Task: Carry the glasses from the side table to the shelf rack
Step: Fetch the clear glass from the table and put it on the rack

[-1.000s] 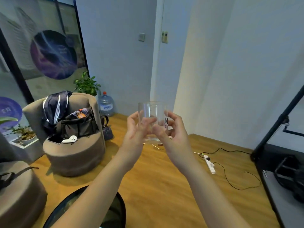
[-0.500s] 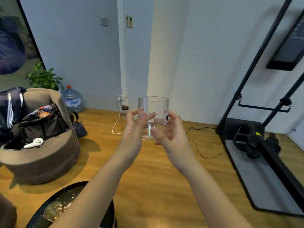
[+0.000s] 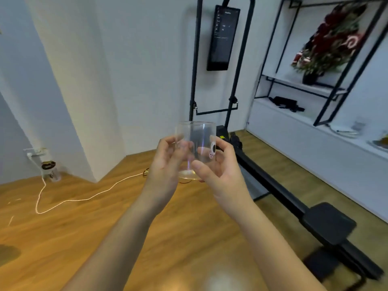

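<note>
A clear drinking glass point(image 3: 196, 141) with a small black-and-white print on its side is held upright in front of me, above the wooden floor. My left hand point(image 3: 168, 162) grips its left side and my right hand point(image 3: 216, 166) cups its right side and base. The shelf rack point(image 3: 302, 87), black metal frame with white boards, stands at the upper right against the wall. On its lower board lies another glass point(image 3: 359, 126), blurred. The side table is out of view.
A black rowing machine point(image 3: 273, 183) with an upright screen point(image 3: 223, 37) runs along the floor between me and the rack. A white cable point(image 3: 84, 198) trails over the floor at left to a wall socket beside a small jar point(image 3: 50, 168). A flower arrangement point(image 3: 329, 43) sits on the rack.
My view has swung to the right: the armchair and black side table have left the frame and the shelf rack has come in. Both hands still hold the glass the same way.
</note>
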`<state>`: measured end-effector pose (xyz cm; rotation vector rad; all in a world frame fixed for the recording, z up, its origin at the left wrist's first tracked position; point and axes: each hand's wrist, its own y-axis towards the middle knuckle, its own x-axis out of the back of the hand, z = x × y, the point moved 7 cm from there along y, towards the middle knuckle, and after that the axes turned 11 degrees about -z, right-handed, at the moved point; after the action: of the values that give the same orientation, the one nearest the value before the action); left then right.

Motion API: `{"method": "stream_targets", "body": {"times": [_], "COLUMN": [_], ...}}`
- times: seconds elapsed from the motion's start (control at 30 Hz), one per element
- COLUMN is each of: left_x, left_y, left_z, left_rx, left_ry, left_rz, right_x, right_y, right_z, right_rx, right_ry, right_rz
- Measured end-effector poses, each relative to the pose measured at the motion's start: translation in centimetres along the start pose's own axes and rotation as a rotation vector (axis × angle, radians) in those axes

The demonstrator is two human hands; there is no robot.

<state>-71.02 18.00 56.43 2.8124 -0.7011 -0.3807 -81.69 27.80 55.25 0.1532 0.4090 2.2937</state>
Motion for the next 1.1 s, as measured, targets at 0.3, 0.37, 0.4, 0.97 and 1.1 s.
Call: {"method": "stream_targets", "body": {"times": [0.3,0.37,0.4,0.97,1.1], "left_x": [-23.5,-28.9,-31.6,-69.6,-78.2], "left_y": [-6.6,-8.6,-9.7,-23.9,-24.3], "left_z": [3.1,3.8,4.2,11.7,14.2], "left_rx": [0.033,0.048,0.056,0.135,0.099], "left_ry": [-0.077,-0.095,-0.104,-0.188,-0.169], "left_rz": [0.319,0.379,0.406,1.047,1.118], "right_x": [24.6,30.2,33.1,70.8,78.6], "right_y": [-1.8,-2.6,-3.0,-9.0,-6.9], "right_z": [0.8,1.1,1.3,1.1,0.0], "right_rx": [0.022,0.018,0.008,-0.054,-0.07], "right_ry": [-0.112,-0.136,-0.144,-0.32,-0.349], "right_rz": [-0.247,-0.293,-0.321,-0.804,-0.859]}}
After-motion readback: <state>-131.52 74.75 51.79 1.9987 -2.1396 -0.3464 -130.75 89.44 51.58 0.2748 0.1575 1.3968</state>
